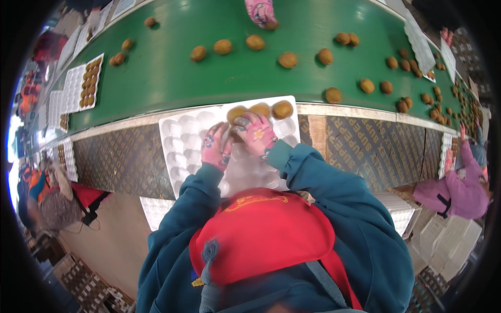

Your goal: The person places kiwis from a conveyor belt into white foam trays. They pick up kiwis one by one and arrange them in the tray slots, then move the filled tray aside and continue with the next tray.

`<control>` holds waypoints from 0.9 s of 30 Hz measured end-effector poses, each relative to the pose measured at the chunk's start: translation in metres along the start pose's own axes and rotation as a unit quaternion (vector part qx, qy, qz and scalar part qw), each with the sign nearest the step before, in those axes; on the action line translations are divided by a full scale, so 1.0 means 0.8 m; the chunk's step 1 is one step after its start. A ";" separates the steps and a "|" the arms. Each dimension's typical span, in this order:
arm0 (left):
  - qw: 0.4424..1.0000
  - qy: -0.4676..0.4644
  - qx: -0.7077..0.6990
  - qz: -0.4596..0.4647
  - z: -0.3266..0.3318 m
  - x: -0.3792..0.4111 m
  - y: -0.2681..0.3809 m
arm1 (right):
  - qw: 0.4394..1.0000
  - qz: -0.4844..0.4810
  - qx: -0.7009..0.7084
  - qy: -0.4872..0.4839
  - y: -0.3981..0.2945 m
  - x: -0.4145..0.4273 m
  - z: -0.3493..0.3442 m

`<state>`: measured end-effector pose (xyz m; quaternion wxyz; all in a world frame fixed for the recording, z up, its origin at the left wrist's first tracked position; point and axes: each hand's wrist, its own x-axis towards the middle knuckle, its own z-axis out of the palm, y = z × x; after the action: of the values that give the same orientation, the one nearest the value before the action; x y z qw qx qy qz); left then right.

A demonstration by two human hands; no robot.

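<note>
A white moulded fruit tray (pixel 178 143) lies in front of me, its far edge reaching onto the green belt. Three kiwifruit (pixel 282 109) sit in the far row of its right part. My right hand (pixel 256 133), in a pink flowered glove, curls over a kiwifruit (pixel 237 137), which is mostly hidden beneath the palm and fingers. Its fingertips also overlap the far row. My left hand (pixel 216 145), gloved alike, rests above the tray just left of the right one, thumb and fingers apart, with nothing visible between them. The cells on the left are bare.
Loose kiwifruit (pixel 288 60) are scattered over the green conveyor belt (pixel 172 74), denser at the right. Across it, another person's gloved hand (pixel 261 15) touches a fruit. A part-filled tray (pixel 74 90) stands at left. A person in purple (pixel 456 191) works at right, near plastic crates (pixel 446 244).
</note>
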<state>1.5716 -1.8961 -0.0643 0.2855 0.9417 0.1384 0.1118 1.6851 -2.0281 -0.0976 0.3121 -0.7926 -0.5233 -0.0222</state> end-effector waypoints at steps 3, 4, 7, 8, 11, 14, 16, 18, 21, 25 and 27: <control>0.996 -0.051 0.078 0.010 0.021 -0.007 0.014 | 0.998 0.027 0.049 -0.015 0.032 -0.001 -0.056; 0.994 -0.059 0.091 0.000 0.023 -0.005 0.019 | 0.996 0.082 0.034 -0.024 0.060 0.002 -0.073; 0.991 -0.080 0.107 -0.012 0.033 0.006 0.032 | 0.952 0.264 -0.151 -0.005 0.153 -0.028 -0.117; 0.989 -0.095 0.113 -0.016 0.032 0.014 0.038 | 0.925 0.329 -0.190 -0.001 0.183 -0.048 -0.117; 0.986 -0.107 0.123 -0.040 0.035 0.016 0.042 | 0.891 0.453 0.015 0.011 0.230 -0.076 -0.115; 0.985 -0.124 0.105 -0.057 0.033 0.019 0.042 | 0.853 0.449 0.227 0.138 0.220 -0.068 -0.114; 0.988 -0.108 0.096 -0.056 0.036 0.018 0.039 | 0.848 0.384 0.343 0.126 0.179 -0.059 -0.108; 0.993 -0.084 0.073 -0.050 0.040 0.008 0.036 | 0.904 0.351 0.242 0.032 0.104 -0.042 -0.117; 0.998 -0.045 0.029 -0.026 0.048 0.004 0.036 | 0.955 0.282 -0.083 -0.041 0.049 -0.051 -0.059; 0.999 -0.042 0.014 -0.026 0.052 0.003 0.038 | 0.958 0.284 -0.046 0.008 0.041 -0.045 -0.051; 0.999 -0.041 0.008 -0.031 0.052 0.003 0.037 | 0.960 0.278 0.008 0.019 0.047 -0.033 -0.071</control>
<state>1.5914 -1.9399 -0.0811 0.2863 0.9432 0.1565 0.0629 1.7213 -2.0887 -0.0787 0.3224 -0.9036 -0.2767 0.0545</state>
